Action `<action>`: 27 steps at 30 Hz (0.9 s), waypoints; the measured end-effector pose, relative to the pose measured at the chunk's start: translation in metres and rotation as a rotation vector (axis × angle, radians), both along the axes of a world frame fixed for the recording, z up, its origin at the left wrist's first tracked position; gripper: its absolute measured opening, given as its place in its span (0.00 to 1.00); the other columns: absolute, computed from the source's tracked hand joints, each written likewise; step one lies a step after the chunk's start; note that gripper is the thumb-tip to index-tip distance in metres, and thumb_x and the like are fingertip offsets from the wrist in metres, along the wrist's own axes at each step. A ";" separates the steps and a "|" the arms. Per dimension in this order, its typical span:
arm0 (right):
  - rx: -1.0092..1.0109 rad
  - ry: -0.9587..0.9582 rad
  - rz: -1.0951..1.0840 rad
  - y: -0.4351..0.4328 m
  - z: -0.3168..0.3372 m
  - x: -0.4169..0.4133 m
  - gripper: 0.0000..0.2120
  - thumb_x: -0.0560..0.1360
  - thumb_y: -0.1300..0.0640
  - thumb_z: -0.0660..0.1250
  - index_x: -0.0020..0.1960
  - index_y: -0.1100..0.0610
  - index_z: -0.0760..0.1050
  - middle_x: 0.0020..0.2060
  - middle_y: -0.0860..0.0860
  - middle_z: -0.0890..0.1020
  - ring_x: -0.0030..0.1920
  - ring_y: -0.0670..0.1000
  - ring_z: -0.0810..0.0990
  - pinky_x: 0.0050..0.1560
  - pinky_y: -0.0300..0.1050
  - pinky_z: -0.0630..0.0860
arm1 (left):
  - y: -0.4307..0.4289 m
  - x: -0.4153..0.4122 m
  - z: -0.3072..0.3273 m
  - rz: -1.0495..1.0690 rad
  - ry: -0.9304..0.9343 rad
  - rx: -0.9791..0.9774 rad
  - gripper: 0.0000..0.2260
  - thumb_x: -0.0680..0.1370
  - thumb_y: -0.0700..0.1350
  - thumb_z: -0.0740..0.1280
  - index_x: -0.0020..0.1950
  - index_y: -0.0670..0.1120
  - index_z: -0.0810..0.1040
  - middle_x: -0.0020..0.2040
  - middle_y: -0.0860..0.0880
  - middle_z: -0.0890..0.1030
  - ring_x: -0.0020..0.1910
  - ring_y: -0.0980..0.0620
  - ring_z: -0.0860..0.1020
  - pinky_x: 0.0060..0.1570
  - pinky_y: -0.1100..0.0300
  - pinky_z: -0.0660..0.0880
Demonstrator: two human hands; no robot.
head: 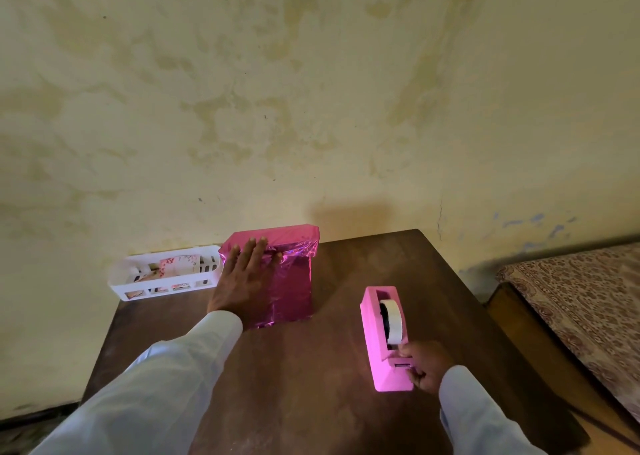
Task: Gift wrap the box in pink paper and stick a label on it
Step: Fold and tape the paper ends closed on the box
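One stained yellow wall (311, 91) rose behind our brown wooden table (311, 368), with a patterned bed (581, 299) at its right. We saw the pink-wrapped box (292, 292) at the table's far edge, a white basket (117, 278) just beside it. Our left hand (242, 274) lay flat on the box, fingers straight. Our right hand (427, 368) curled at the pink tape dispenser (375, 350), pinching its tape (394, 319).

A dark wooden table (311, 368) is set against a stained yellow wall (311, 91).
A bed (581, 299) with a brown patterned cover is seen near the table, on the right; the wall is marked by a thin crack (439, 219) and blue flecks (536, 218) above it.
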State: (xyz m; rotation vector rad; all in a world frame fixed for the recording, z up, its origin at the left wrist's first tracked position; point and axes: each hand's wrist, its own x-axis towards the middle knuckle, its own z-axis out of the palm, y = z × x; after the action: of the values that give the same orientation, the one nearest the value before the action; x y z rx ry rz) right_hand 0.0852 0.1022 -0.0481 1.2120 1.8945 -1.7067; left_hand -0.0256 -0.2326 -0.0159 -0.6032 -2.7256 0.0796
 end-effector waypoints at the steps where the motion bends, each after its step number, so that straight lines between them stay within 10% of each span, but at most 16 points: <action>1: -0.003 0.007 -0.016 -0.001 -0.002 0.001 0.07 0.78 0.62 0.69 0.56 0.61 0.77 0.50 0.59 0.80 0.51 0.60 0.79 0.53 0.52 0.80 | 0.000 -0.001 0.001 -0.002 -0.001 0.003 0.43 0.66 0.53 0.79 0.77 0.48 0.66 0.77 0.36 0.62 0.76 0.34 0.60 0.72 0.37 0.58; 16: -0.039 0.106 -0.061 -0.003 -0.015 0.017 0.09 0.79 0.60 0.69 0.57 0.61 0.80 0.59 0.58 0.79 0.56 0.60 0.79 0.63 0.60 0.76 | -0.002 -0.010 0.002 0.015 -0.051 -0.014 0.41 0.69 0.52 0.78 0.79 0.50 0.63 0.78 0.36 0.58 0.77 0.34 0.56 0.74 0.36 0.56; 23: 0.399 0.243 0.402 -0.006 0.008 0.049 0.10 0.76 0.60 0.72 0.55 0.52 0.75 0.51 0.43 0.78 0.57 0.48 0.80 0.64 0.38 0.71 | -0.001 -0.010 0.003 0.033 -0.086 -0.015 0.39 0.74 0.49 0.73 0.80 0.50 0.56 0.80 0.37 0.53 0.78 0.36 0.49 0.76 0.39 0.46; 27: 0.338 0.204 0.415 -0.012 -0.009 0.063 0.06 0.76 0.59 0.72 0.49 0.51 0.76 0.50 0.47 0.82 0.53 0.48 0.82 0.64 0.45 0.77 | -0.002 -0.014 0.002 0.046 -0.112 -0.011 0.40 0.74 0.51 0.72 0.80 0.52 0.54 0.80 0.38 0.52 0.78 0.40 0.44 0.74 0.46 0.33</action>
State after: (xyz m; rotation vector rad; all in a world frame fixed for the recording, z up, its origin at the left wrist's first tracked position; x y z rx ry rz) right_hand 0.1482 0.0900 -0.0570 0.6866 2.4252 -1.3668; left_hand -0.0392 -0.2351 -0.0143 -0.5635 -2.8498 0.0738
